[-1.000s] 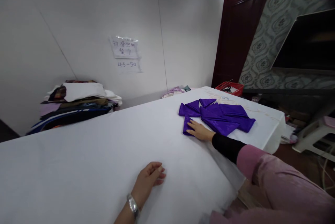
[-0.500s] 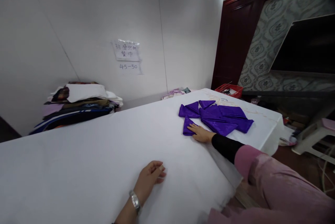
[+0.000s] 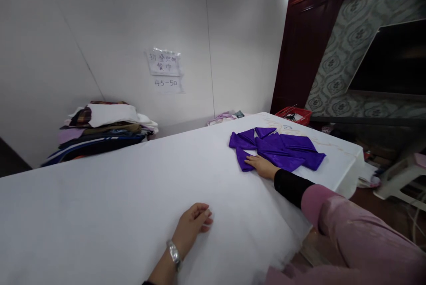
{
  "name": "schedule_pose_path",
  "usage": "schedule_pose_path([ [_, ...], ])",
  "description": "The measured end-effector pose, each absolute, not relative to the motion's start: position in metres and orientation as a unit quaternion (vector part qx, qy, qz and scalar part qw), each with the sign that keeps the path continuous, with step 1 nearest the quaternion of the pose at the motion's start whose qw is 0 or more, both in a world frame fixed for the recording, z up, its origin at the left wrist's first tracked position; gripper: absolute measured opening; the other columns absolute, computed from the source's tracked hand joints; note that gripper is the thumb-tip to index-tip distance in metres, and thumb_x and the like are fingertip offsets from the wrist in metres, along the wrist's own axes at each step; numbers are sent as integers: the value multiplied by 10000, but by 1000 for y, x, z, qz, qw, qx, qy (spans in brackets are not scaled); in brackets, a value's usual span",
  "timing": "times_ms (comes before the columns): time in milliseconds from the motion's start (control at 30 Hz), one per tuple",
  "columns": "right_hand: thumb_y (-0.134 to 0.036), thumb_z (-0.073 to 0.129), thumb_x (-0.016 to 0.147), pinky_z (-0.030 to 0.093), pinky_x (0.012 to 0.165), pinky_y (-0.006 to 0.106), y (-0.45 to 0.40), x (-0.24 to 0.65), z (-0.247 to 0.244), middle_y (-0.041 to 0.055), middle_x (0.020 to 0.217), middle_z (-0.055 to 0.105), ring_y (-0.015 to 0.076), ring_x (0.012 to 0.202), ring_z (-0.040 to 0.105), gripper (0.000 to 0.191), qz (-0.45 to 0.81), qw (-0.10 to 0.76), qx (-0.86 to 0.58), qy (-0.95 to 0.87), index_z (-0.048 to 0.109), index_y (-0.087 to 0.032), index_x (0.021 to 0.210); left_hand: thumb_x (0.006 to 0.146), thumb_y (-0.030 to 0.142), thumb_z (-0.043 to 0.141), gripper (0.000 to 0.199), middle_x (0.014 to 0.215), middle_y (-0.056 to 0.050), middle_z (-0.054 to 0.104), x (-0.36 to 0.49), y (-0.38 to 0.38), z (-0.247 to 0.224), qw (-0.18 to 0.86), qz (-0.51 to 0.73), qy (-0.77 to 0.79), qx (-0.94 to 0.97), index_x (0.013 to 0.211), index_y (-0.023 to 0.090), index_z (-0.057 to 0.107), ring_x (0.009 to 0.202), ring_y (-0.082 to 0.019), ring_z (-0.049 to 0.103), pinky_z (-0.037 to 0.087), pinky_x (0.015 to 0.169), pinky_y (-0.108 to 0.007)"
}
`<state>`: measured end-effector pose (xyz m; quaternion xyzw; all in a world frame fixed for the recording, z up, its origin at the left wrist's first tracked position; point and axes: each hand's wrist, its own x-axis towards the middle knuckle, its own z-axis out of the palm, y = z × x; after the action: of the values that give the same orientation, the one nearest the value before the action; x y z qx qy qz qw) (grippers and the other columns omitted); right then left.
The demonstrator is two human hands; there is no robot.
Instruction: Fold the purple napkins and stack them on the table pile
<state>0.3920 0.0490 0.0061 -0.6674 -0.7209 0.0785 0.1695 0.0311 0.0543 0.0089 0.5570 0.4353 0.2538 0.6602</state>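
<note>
Several folded purple napkins (image 3: 288, 148) lie in a loose cluster on the white-covered table, some overlapping. My right hand (image 3: 265, 167) reaches out to the near left side of the cluster. Its fingers are stretched flat on top of a small folded purple napkin (image 3: 244, 160), which my hand partly covers. My left hand (image 3: 193, 223), with a silver bracelet at the wrist, rests over the white cloth nearer to me. Its fingers are loosely bent and apart, with nothing in them.
A pile of folded clothes (image 3: 106, 132) stands at the table's far left by the white wall. Behind the far edge is a red basket (image 3: 301, 117). The white tablecloth (image 3: 100, 214) hangs over the right edge, near a stool (image 3: 404, 178). Paper signs (image 3: 166, 69) are on the wall.
My right hand has slid slightly to the right, and the small napkin under it has shifted and turned a little towards the others. My left hand has stayed almost still.
</note>
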Motion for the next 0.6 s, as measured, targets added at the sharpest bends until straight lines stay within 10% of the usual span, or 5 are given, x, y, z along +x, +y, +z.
schedule_pose_path([
  [400, -56, 467, 659, 221, 1108, 321, 39, 396, 1, 88, 1379, 423, 221, 1298, 343, 614, 70, 198, -672, -710, 537, -197, 1252, 622, 404, 675, 307, 720, -12, 631, 34, 54, 4, 662, 263, 424, 559, 798, 168, 586, 628, -136, 613, 485, 541, -247],
  [600, -244, 515, 678, 253, 1061, 462, 26, 420, -25, 192, 1338, 438, 314, 1264, 369, 672, -1, 223, -644, -732, 430, -250, 1344, 613, 322, 697, 262, 615, 23, 582, 41, 44, -6, 692, 288, 424, 508, 771, 157, 570, 537, -106, 585, 465, 488, -229],
])
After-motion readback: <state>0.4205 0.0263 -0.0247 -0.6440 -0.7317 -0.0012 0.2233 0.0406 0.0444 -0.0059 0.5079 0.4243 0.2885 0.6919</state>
